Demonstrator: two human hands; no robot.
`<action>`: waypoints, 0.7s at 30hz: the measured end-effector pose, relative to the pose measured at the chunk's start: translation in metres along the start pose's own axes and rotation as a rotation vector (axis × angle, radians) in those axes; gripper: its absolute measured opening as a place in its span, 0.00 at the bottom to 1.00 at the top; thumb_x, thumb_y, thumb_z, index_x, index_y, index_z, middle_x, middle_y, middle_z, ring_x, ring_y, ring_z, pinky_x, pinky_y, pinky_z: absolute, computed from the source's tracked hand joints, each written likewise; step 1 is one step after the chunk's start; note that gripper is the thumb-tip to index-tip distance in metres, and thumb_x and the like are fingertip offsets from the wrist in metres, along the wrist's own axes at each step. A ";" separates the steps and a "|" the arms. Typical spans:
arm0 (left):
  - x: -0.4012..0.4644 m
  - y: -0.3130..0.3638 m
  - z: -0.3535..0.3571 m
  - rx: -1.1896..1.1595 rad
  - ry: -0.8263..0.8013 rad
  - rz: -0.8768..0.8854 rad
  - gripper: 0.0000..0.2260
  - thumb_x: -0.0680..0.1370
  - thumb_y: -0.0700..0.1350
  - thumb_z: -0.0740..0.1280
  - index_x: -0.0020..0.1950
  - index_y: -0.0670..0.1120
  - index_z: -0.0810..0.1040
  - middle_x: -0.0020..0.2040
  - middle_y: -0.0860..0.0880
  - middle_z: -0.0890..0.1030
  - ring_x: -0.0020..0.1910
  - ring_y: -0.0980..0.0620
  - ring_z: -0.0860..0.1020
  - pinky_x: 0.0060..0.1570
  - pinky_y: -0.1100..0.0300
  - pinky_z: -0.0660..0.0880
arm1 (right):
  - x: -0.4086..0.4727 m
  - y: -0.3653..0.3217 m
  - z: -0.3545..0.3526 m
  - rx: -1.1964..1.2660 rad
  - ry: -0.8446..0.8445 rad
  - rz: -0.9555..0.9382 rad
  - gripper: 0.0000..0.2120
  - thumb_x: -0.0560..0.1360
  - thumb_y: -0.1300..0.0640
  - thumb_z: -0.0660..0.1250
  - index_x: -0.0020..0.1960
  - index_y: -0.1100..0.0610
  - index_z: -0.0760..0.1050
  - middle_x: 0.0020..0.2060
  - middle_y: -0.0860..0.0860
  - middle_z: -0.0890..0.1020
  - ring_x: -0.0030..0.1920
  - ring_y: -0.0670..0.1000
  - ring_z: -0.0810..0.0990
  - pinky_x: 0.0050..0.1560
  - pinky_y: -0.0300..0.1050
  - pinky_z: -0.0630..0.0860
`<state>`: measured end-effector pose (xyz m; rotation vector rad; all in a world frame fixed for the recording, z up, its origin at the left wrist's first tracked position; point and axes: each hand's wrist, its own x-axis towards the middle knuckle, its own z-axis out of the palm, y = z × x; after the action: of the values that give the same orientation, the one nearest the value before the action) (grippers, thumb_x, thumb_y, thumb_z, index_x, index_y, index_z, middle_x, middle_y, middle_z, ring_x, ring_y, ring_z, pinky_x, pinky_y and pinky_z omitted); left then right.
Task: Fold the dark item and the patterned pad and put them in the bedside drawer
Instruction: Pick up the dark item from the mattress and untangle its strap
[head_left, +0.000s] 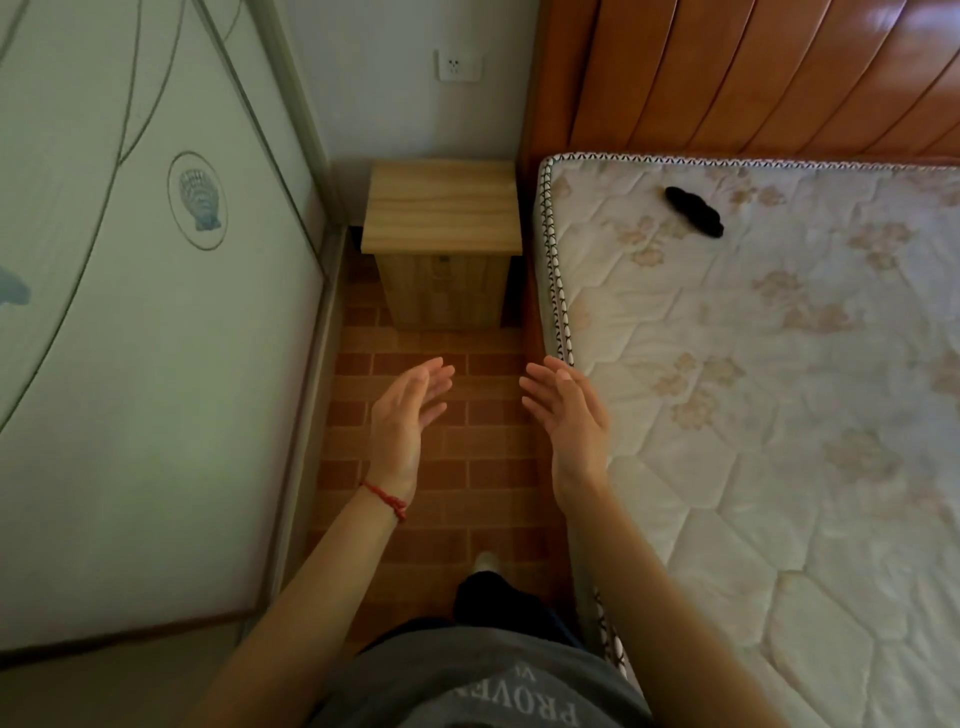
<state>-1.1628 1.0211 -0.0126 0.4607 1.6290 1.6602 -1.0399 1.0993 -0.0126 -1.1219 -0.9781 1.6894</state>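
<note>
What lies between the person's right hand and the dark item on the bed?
In the head view, only bare quilted mattress and its braided edge separate the right hand from the dark item; nothing else lies on that stretch.

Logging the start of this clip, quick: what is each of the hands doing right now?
Left hand: open, fingers straight, holding nothing.
Right hand: open, fingers straight, holding nothing.

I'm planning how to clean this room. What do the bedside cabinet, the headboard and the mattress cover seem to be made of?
Bedside cabinet: pale wood or wood-look board, matte, with visible grain. Headboard: reddish wood panels, glossy, probably varnished, since they reflect light. Mattress cover: quilted fabric, stitched in panels, with a faded floral print.
</note>
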 end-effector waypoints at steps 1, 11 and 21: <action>0.012 0.003 0.007 -0.002 0.000 0.005 0.10 0.80 0.48 0.54 0.53 0.52 0.75 0.53 0.52 0.80 0.58 0.51 0.77 0.60 0.52 0.73 | 0.014 -0.005 0.002 0.002 -0.010 -0.006 0.10 0.79 0.60 0.57 0.52 0.55 0.77 0.47 0.53 0.83 0.48 0.52 0.82 0.49 0.43 0.79; 0.130 0.023 0.048 -0.034 -0.018 -0.034 0.11 0.80 0.48 0.55 0.55 0.51 0.76 0.54 0.50 0.80 0.59 0.50 0.77 0.59 0.53 0.73 | 0.128 -0.019 0.031 0.042 0.024 0.033 0.09 0.79 0.61 0.57 0.52 0.58 0.76 0.47 0.55 0.82 0.47 0.53 0.81 0.45 0.42 0.77; 0.273 0.059 0.072 -0.002 -0.147 -0.044 0.11 0.81 0.46 0.54 0.55 0.51 0.75 0.53 0.51 0.79 0.56 0.54 0.77 0.58 0.55 0.74 | 0.243 -0.035 0.089 0.043 0.141 0.004 0.10 0.79 0.61 0.58 0.52 0.58 0.77 0.46 0.54 0.83 0.46 0.51 0.82 0.45 0.40 0.78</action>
<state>-1.3048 1.2717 -0.0136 0.5291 1.5190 1.5583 -1.1706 1.3254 -0.0209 -1.1976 -0.8482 1.6036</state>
